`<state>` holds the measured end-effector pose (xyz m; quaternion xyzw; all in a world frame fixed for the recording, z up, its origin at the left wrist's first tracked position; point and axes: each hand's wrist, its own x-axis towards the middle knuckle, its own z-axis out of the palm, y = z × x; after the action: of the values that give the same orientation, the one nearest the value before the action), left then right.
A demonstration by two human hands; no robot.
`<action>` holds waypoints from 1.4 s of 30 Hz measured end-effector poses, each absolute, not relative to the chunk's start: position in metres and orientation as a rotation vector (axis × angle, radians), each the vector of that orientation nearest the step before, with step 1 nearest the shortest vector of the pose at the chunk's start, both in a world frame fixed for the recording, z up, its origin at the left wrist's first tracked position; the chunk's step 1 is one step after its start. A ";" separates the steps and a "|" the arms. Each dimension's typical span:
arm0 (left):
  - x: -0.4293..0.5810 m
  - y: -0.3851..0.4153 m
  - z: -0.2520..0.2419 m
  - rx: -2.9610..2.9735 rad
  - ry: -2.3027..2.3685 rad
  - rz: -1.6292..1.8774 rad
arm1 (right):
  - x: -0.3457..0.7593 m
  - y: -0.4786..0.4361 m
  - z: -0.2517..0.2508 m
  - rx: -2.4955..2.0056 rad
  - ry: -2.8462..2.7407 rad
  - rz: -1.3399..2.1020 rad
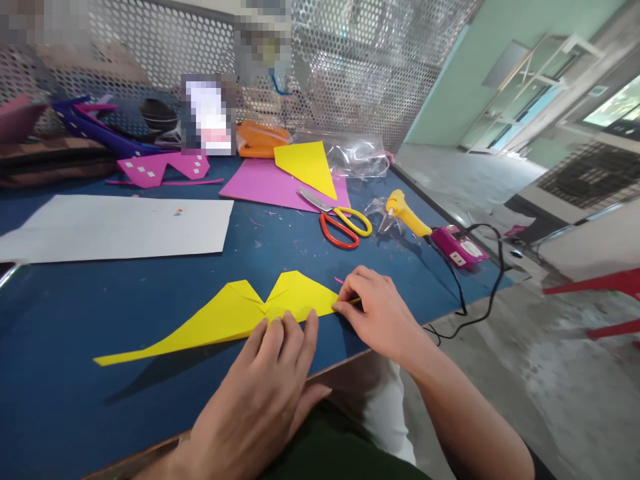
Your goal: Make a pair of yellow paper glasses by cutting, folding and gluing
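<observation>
A yellow cut-out sheet [220, 313], perhaps craft foam, lies along the front of the blue table. Two peaks with a notch between them form its top edge, and its left end narrows to a thin strip raised off the table. My left hand [270, 373] rests its extended fingertips on the lower middle edge of the sheet, thumb apart near the table edge. At the right end, my right hand [375, 303] pinches the narrow tip between thumb and fingers. Behind the sheet lie scissors [340, 227] with one red and one yellow handle.
A yellow glue gun [407, 212] and a magenta power box [457, 247] with a black cord are at the right edge. Further back are a pink sheet [255, 183], a yellow offcut [310, 163], a pink mask-like cut-out [145, 170] and a white board [125, 227].
</observation>
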<state>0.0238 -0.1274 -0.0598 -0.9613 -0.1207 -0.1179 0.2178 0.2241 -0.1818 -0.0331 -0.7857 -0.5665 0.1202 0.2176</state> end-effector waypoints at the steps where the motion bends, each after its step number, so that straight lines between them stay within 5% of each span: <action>1: 0.025 -0.129 -0.059 -2.659 -0.346 -0.308 | 0.224 -0.182 -0.033 -2.169 -1.565 0.331; 34: 0.024 -0.120 -0.065 -2.582 -0.240 -0.355 | 0.242 -0.189 -0.031 -2.093 -1.440 0.431; 42: 0.027 -0.122 -0.067 -2.600 -0.321 -0.429 | 0.249 -0.203 -0.041 -2.070 -1.439 0.191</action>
<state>0.0272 -0.1221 -0.0667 -0.9506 -0.1173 -0.1568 0.2409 0.2488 -0.2031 -0.0414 -0.7805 -0.5426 0.0719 0.3022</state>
